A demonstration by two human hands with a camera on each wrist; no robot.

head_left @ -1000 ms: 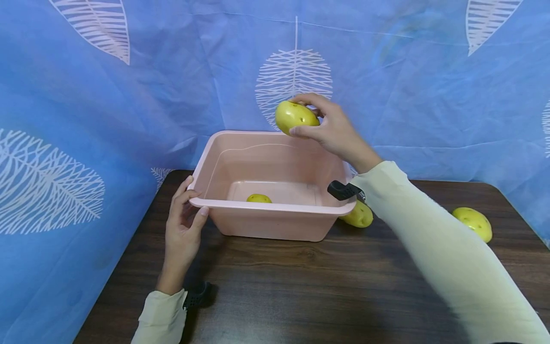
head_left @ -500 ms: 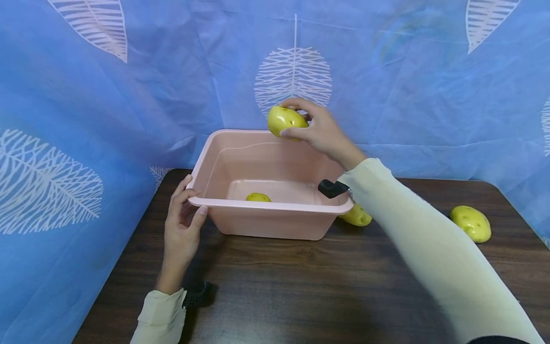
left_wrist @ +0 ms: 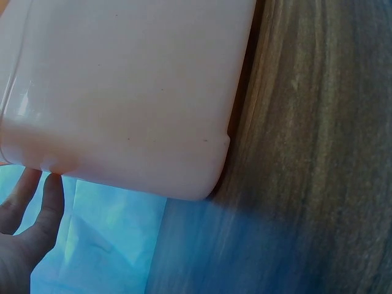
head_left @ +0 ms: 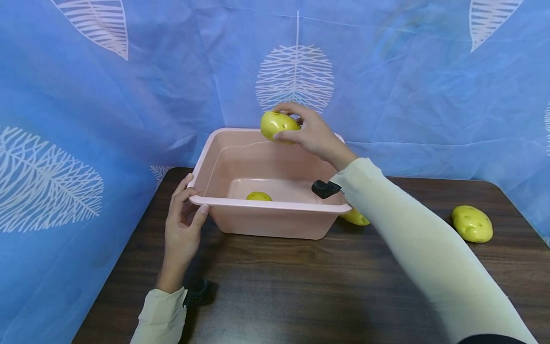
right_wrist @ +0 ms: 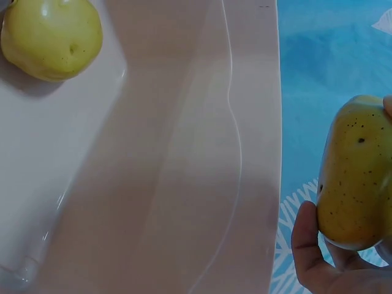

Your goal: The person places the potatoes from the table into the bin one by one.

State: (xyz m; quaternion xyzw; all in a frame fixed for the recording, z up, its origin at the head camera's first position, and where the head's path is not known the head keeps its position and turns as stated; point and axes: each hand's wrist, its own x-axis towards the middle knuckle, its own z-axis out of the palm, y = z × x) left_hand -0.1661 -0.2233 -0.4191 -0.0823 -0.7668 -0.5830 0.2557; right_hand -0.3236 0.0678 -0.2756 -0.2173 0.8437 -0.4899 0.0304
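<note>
Yellow potato (head_left: 278, 126) in the right hand (head_left: 315, 136): the head view shows it raised clear of the tabletop (head_left: 283, 282), at the level of the far rim of a pink basin (head_left: 268, 222), with thumb and fingers clamped round it from opposite sides. The left hand (head_left: 182, 224) grips the basin's near left corner, fingers at the rim and thumb against the near side. A second potato (head_left: 259, 196) lies inside the basin, partly hidden by the near rim. A third potato (head_left: 355, 218) sits on the tabletop beside the basin's right end, partly covered by basin and sleeve (head_left: 412, 234); a fourth potato (head_left: 472, 224) lies well apart, farther right. Blue cloth (head_left: 408, 100) with white leaf patterns hangs behind. Each wrist carries a black piece, one at the right cuff (head_left: 325, 189), one at the left (head_left: 198, 292).

In the left wrist view, two fingers touch the basin's pale outer wall, whose base edge meets the wood grain of the tabletop.

In the right wrist view, the held potato, speckled with dark dots, appears beyond the basin's edge against the cloth, fingers pressed to its end. The second potato rests on the basin's floor.
</note>
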